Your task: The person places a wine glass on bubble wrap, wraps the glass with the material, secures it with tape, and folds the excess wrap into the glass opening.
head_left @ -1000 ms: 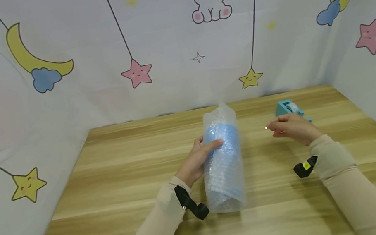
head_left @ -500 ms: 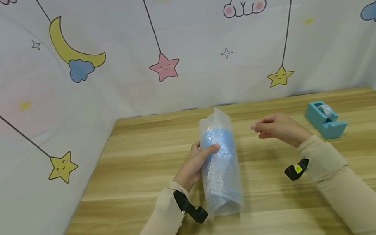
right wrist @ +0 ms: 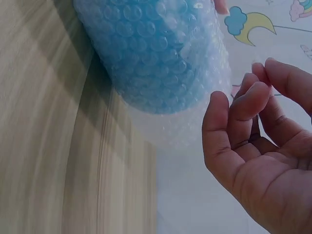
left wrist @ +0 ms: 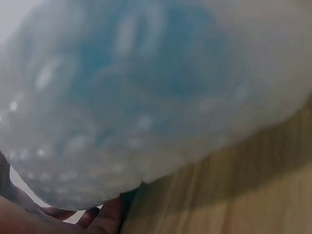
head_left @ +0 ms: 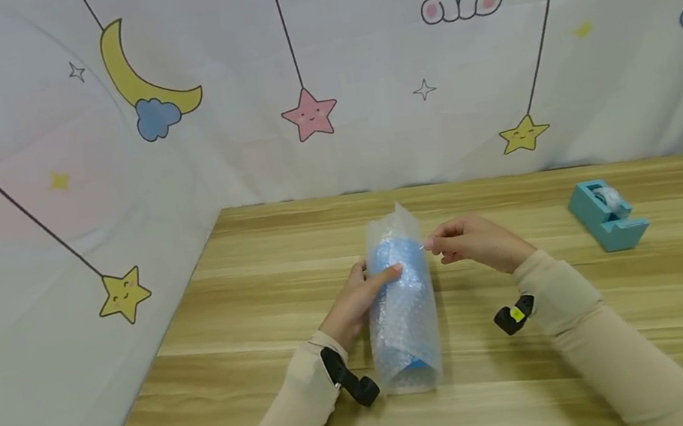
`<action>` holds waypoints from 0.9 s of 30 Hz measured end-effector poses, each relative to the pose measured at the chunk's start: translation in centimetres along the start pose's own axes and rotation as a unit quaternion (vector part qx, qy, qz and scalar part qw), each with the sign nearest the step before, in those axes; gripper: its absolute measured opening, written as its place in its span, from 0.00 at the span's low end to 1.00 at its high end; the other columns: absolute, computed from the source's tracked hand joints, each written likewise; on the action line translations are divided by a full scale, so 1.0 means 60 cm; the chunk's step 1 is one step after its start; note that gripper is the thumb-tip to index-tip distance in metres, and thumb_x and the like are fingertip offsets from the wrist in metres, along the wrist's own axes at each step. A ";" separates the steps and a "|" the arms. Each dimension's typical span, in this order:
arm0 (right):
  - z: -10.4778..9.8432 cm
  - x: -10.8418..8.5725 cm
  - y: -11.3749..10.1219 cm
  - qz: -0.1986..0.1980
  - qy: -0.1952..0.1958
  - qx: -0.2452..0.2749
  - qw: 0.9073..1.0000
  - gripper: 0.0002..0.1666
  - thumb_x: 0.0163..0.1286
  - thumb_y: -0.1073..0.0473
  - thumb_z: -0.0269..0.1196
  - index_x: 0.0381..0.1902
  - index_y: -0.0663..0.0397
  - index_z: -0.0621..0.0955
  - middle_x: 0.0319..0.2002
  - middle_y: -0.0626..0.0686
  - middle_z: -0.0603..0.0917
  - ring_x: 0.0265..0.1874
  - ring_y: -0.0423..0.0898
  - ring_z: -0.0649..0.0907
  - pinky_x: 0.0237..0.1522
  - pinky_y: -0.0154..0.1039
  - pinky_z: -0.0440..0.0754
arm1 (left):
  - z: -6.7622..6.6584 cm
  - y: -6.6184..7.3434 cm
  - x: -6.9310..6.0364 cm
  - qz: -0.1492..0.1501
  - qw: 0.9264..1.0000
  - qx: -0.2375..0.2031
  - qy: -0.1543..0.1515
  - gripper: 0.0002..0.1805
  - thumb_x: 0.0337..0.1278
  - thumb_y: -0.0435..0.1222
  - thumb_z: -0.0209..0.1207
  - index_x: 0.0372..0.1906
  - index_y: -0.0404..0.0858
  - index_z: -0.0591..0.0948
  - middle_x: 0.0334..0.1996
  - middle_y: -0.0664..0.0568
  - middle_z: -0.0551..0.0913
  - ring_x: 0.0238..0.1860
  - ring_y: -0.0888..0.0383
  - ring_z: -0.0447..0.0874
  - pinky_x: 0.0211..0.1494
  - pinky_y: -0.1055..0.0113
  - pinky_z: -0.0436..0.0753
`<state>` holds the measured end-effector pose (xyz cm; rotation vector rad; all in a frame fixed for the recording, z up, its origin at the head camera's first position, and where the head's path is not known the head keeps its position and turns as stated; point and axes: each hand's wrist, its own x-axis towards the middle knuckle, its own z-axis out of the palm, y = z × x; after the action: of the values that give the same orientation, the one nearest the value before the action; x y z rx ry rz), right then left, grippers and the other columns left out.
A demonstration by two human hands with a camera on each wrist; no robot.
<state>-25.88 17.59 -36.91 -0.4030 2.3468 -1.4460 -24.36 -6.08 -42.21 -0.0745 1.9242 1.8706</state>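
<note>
A roll of clear bubble wrap [head_left: 406,331] surrounds a blue, roughly cylindrical object [head_left: 405,251] on the table in the head view. My left hand [head_left: 356,298] grips the roll's left side, thumb across its top; its other fingers are mostly hidden behind the wrap. Close by the upper right side, my right hand [head_left: 473,243] pinches a small clear strip of tape [head_left: 421,247] between thumb and forefinger. Bubbles over the blue object show plainly in the right wrist view, beside my right fingers [right wrist: 248,105]. The wrap [left wrist: 146,87] fills most of the left wrist view, blurred.
A teal tape dispenser [head_left: 606,219] with a clear tape roll stands on the right side of the wooden table [head_left: 244,283]. Fabric walls [head_left: 384,144] printed with stars, moons and a rabbit enclose the back and sides.
My right hand has moved left, away from the tape dispenser and up to the wrapped roll, carrying the tape. My left hand keeps its grip. The head view has swung right.
</note>
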 end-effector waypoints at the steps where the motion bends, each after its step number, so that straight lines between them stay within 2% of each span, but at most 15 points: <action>1: 0.003 0.002 -0.001 -0.004 -0.005 0.000 1.000 0.22 0.71 0.50 0.59 0.49 0.65 0.80 0.44 0.57 0.78 0.39 0.46 0.80 0.52 0.42 0.80 | -0.001 -0.001 0.000 0.003 1.000 0.010 0.003 0.53 0.52 0.55 0.64 0.74 0.39 0.48 0.66 0.39 0.64 0.61 0.43 0.70 0.61 0.49 0.73; 5: 0.016 0.012 -0.003 -0.018 -0.024 0.007 1.000 0.20 0.71 0.50 0.58 0.45 0.65 0.80 0.35 0.55 0.77 0.34 0.46 0.76 0.50 0.43 0.80 | -0.001 -0.003 -0.003 0.026 0.998 0.054 0.020 0.51 0.53 0.57 0.63 0.74 0.38 0.53 0.66 0.40 0.65 0.62 0.44 0.70 0.63 0.48 0.71; 8: 0.024 0.016 -0.009 -0.024 -0.030 0.006 0.999 0.20 0.72 0.50 0.58 0.45 0.64 0.80 0.32 0.53 0.75 0.32 0.46 0.74 0.49 0.44 0.80 | -0.001 -0.005 -0.005 0.046 0.996 0.068 0.033 0.51 0.53 0.58 0.63 0.74 0.40 0.53 0.68 0.41 0.63 0.64 0.44 0.68 0.65 0.46 0.70; 11: 0.032 0.021 -0.013 -0.024 -0.034 0.007 0.999 0.19 0.73 0.51 0.57 0.47 0.63 0.80 0.35 0.52 0.77 0.34 0.46 0.75 0.50 0.47 0.79 | -0.003 -0.008 -0.005 0.071 0.993 0.080 0.045 0.52 0.52 0.58 0.64 0.76 0.50 0.49 0.70 0.43 0.57 0.67 0.43 0.64 0.65 0.44 0.69; 14: 0.039 0.026 -0.015 -0.024 -0.040 0.005 0.999 0.19 0.73 0.51 0.56 0.48 0.62 0.79 0.35 0.50 0.76 0.33 0.47 0.74 0.50 0.49 0.78 | -0.007 -0.009 -0.005 0.112 0.987 0.108 0.048 0.50 0.51 0.58 0.64 0.75 0.64 0.48 0.70 0.47 0.53 0.67 0.44 0.61 0.62 0.44 0.70; 17: 0.044 0.029 -0.019 -0.026 -0.042 -0.002 0.999 0.18 0.74 0.50 0.55 0.48 0.60 0.79 0.34 0.49 0.76 0.32 0.47 0.73 0.49 0.50 0.78 | -0.013 -0.009 -0.003 0.154 0.978 0.139 0.035 0.43 0.54 0.57 0.63 0.71 0.73 0.53 0.70 0.48 0.49 0.66 0.45 0.60 0.60 0.44 0.71; 19: 0.047 0.030 -0.021 -0.029 -0.043 -0.012 0.999 0.18 0.74 0.50 0.55 0.48 0.59 0.80 0.36 0.50 0.77 0.33 0.46 0.75 0.48 0.48 0.78 | -0.017 -0.009 -0.002 0.167 0.974 0.151 0.017 0.37 0.56 0.57 0.62 0.68 0.76 0.58 0.71 0.50 0.48 0.64 0.44 0.59 0.59 0.45 0.71; 23: 0.051 0.033 -0.025 -0.021 -0.045 -0.021 0.999 0.17 0.75 0.51 0.54 0.49 0.57 0.79 0.42 0.52 0.79 0.38 0.46 0.77 0.48 0.46 0.78 | -0.023 -0.009 0.000 0.169 0.973 0.155 -0.013 0.31 0.57 0.56 0.61 0.64 0.77 0.63 0.72 0.53 0.45 0.65 0.42 0.61 0.61 0.46 0.72; 27: 0.053 0.037 -0.026 -0.001 -0.045 -0.021 0.999 0.15 0.75 0.52 0.54 0.48 0.55 0.80 0.40 0.51 0.79 0.36 0.46 0.75 0.46 0.48 0.78 | -0.025 -0.008 0.002 0.170 0.971 0.169 -0.022 0.32 0.56 0.58 0.61 0.65 0.75 0.63 0.72 0.52 0.43 0.66 0.42 0.59 0.61 0.45 0.72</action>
<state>-26.37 13.42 -37.14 -0.4718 2.3092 -1.3524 -24.72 -7.54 -42.77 0.4251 2.3069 1.6910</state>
